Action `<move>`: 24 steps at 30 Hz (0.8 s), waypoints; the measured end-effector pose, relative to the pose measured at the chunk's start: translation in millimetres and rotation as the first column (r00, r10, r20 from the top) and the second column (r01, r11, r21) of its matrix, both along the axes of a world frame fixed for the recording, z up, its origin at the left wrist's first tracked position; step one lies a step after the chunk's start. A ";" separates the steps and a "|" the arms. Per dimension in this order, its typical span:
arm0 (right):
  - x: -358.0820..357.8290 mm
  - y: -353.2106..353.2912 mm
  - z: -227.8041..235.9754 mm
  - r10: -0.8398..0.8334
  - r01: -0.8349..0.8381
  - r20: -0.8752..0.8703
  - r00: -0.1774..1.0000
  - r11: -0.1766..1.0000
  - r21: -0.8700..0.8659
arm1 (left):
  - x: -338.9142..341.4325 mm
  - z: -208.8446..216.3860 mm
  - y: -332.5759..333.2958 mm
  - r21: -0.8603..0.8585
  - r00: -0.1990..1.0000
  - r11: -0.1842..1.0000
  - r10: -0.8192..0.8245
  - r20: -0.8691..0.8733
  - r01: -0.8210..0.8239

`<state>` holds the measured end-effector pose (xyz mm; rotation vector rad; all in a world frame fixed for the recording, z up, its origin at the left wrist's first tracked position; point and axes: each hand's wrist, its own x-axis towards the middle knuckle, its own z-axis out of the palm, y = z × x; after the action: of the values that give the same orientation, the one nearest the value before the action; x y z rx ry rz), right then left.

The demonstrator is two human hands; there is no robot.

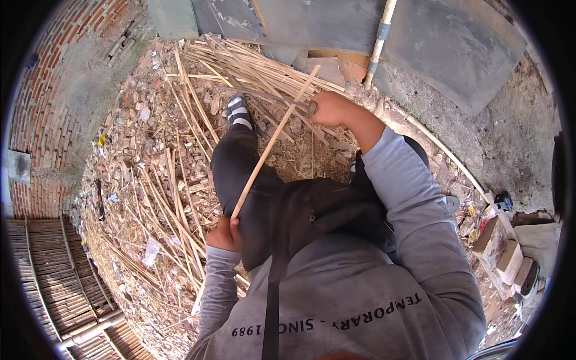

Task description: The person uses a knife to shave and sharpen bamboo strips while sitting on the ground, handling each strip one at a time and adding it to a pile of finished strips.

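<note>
My left hand (224, 234) is closed round the near end of a long pale bamboo strip (269, 147), beside my left thigh. The strip slants up and away to the right, its far end over a pile of similar strips. My right hand (333, 110) is a fist at the strip's far part, gripping what looks like a knife (277, 98). Its long, thin, dark blade seems to point left across the strip. Against the pile behind, the blade's edges are hard to make out, and most of the handle is hidden in my fingers.
A pile of bamboo strips (270, 65) lies by the grey panels (336, 24). More loose strips (171, 204) lie on the littered ground to my left. A pole (379, 45) stands ahead; wooden blocks (509, 263) sit at the right. A brick wall (45, 108) rises at the left.
</note>
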<state>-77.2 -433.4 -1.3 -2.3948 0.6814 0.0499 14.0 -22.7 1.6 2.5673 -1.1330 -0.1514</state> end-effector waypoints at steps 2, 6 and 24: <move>0.7 7.4 1.7 0.030 -0.029 0.011 0.999 0.997 -0.074 | 2.8 1.4 1.9 0.008 1.000 1.000 -0.003 0.012 0.003; -0.7 29.5 19.3 0.128 -0.130 -0.021 0.992 0.988 -0.086 | 1.4 -6.0 5.6 -0.024 1.000 1.000 -0.004 0.014 0.004; 6.3 12.9 -10.9 0.133 -0.133 -0.010 0.991 0.990 -0.039 | -1.0 2.2 -8.0 -0.007 1.000 1.000 0.000 -0.009 0.000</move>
<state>-70.9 -420.5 -12.1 -2.4768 0.5295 0.1025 13.1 -30.7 3.8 2.5579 -1.1287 -0.1579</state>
